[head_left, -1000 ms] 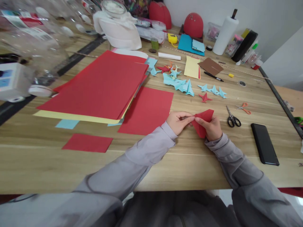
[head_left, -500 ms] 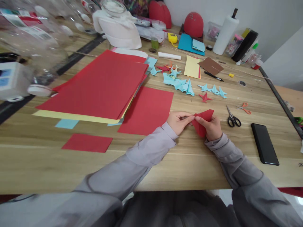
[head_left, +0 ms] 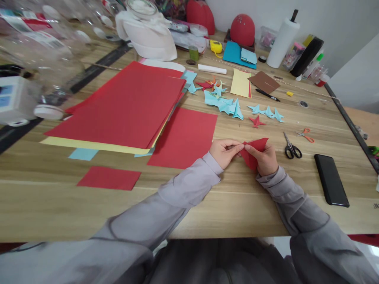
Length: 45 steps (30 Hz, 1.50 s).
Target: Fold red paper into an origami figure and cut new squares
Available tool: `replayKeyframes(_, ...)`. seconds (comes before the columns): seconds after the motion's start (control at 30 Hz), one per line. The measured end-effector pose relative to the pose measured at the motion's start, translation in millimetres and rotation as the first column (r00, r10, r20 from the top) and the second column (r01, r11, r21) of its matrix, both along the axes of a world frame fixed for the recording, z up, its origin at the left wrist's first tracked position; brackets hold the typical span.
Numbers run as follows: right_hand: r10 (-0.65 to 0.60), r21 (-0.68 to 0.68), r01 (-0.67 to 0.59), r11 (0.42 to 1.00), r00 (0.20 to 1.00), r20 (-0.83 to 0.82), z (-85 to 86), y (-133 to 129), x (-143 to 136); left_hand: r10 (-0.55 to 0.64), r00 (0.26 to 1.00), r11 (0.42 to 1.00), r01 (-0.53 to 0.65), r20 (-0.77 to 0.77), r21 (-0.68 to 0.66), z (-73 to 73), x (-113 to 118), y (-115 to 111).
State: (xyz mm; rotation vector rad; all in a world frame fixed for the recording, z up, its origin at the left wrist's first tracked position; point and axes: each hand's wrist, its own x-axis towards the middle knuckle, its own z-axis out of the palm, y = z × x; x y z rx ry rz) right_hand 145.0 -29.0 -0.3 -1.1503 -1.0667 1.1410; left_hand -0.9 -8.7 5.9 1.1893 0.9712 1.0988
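Observation:
A folded red paper (head_left: 252, 158) is held between my two hands above the front part of the wooden table. My left hand (head_left: 224, 153) pinches its left corner between thumb and fingers. On the other side, my right hand (head_left: 265, 158) grips the paper, the thumb lying on top close to the left fingertips. A flat red sheet (head_left: 186, 138) lies left of my left hand. Beyond my hands rests a small red folded crane (head_left: 257, 121), with light blue cranes (head_left: 269, 112) behind it.
Black scissors (head_left: 292, 150), orange scissors (head_left: 308, 135) and a black phone (head_left: 331, 180) lie to the right. A large stack of red sheets (head_left: 124, 106) covers the left, with a small red rectangle (head_left: 109, 178) before it. Plastic bottles (head_left: 56, 59) stand back left.
The right part of the folded red paper has tilted very slightly. Both hands are almost where they were, still holding it.

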Motion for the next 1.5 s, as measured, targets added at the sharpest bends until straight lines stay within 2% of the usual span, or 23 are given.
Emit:
replayKeyframes(0.23,-0.009,-0.014,0.009,1.000,0.999,-0.039,1.5,0.4,-0.7,-0.022,1.000,1.000,0.022,-0.012,0.017,2.5,0.0,-0.2)
replayKeyframes(0.37,-0.005,-0.032,0.002,0.999,0.996,-0.092,4.5,0.7,-1.5,-0.042,0.999,0.999,0.042,0.010,-0.017,4.8,0.1,-1.1)
replayKeyframes(0.6,-0.087,-0.131,0.067,0.989,0.984,-0.153,9.0,3.2,-2.4,-0.055,0.988,0.991,0.071,0.146,-0.111,2.4,0.4,1.5)
replayKeyframes(0.9,-0.075,-0.110,0.058,0.992,0.985,-0.154,6.6,2.2,-2.0,-0.020,0.996,0.996,0.028,0.083,-0.087,3.5,2.6,-0.1)
replayKeyframes(1.07,-0.053,-0.110,0.035,0.993,0.984,-0.169,8.2,1.4,-2.4,-0.043,0.995,0.995,0.052,0.091,-0.090,4.8,1.9,0.2)
replayKeyframes(1.3,-0.115,-0.145,0.087,0.986,0.973,-0.199,9.5,3.6,-3.3,-0.039,0.971,0.983,0.080,0.235,-0.166,2.2,0.9,2.4)
replayKeyframes(1.5,-0.105,-0.138,0.079,0.987,0.976,-0.189,11.2,2.6,-3.8,-0.041,0.987,0.996,0.054,0.155,-0.075,0.2,2.3,2.6)
